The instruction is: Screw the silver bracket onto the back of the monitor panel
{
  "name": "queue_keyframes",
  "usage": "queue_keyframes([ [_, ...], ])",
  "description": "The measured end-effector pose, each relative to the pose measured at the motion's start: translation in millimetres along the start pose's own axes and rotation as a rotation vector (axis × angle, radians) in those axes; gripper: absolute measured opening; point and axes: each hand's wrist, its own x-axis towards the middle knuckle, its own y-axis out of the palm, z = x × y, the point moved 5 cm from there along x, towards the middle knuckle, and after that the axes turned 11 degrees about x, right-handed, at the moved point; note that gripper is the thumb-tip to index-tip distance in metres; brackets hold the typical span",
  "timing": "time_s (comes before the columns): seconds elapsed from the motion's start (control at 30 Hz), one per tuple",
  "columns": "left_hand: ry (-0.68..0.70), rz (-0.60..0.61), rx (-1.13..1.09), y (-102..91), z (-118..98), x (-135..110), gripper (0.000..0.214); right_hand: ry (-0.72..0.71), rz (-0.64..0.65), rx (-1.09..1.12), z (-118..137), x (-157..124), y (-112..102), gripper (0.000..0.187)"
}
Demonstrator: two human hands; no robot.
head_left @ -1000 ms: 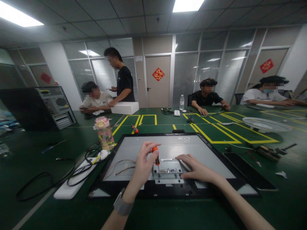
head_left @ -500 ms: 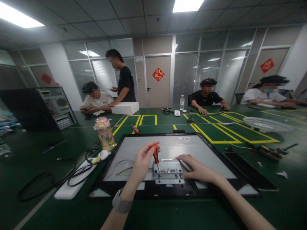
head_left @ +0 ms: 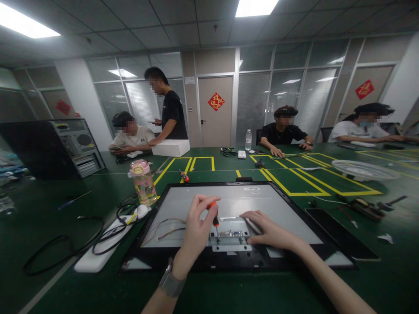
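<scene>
An orange-and-black screwdriver (head_left: 214, 215) stands nearly upright in my left hand (head_left: 198, 222), its handle held between thumb and fingers. The shaft points down at the left part of a metal bracket (head_left: 231, 247) that carries a small circuit board (head_left: 232, 234). My right hand (head_left: 270, 231) rests against the bracket's right side, fingers stretched out and thumb near the front edge. Beneath both lies a flat display panel (head_left: 288, 218) with a black frame and a grey back. Thin wires (head_left: 166, 233) run across the panel left of the bracket. Whether the tip sits in a screw, I cannot tell.
A white power strip (head_left: 98, 253) with black cables and a pink-lidded bottle (head_left: 143, 183) stand left of the panel. A black computer case (head_left: 49, 148) is farther left. Right lie a dark flat panel (head_left: 340, 233) and tools (head_left: 366, 208). Several people sit or stand across the table.
My left hand has turned and shifted slightly right around the screwdriver, whose handle now leans a little differently and lower. My right hand has stayed on the bracket.
</scene>
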Motion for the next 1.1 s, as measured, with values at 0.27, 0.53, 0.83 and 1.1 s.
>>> queue_keyframes([
  [0.27, -0.001, -0.021, -0.059, -4.5, 2.2, 3.8, 0.019, -0.018, -0.005, -0.005, -3.6, 1.9, 0.5, 0.069],
  [0.53, -0.086, 0.115, -0.19, 4.3, 3.9, 2.4, 0.026, 0.003, -0.006, 0.004, -2.5, 0.8, -0.2, 0.07],
  [0.83, -0.144, 0.096, -0.267, 0.8, 12.2, 6.3, 0.028, 0.014, -0.002, -0.004, -3.4, 1.3, 0.2, 0.07],
  [1.1, -0.197, 0.053, -0.329, -1.3, 14.3, 6.9, 0.029, -0.002, 0.0, -0.002, -0.8, 1.1, -0.4, 0.069],
])
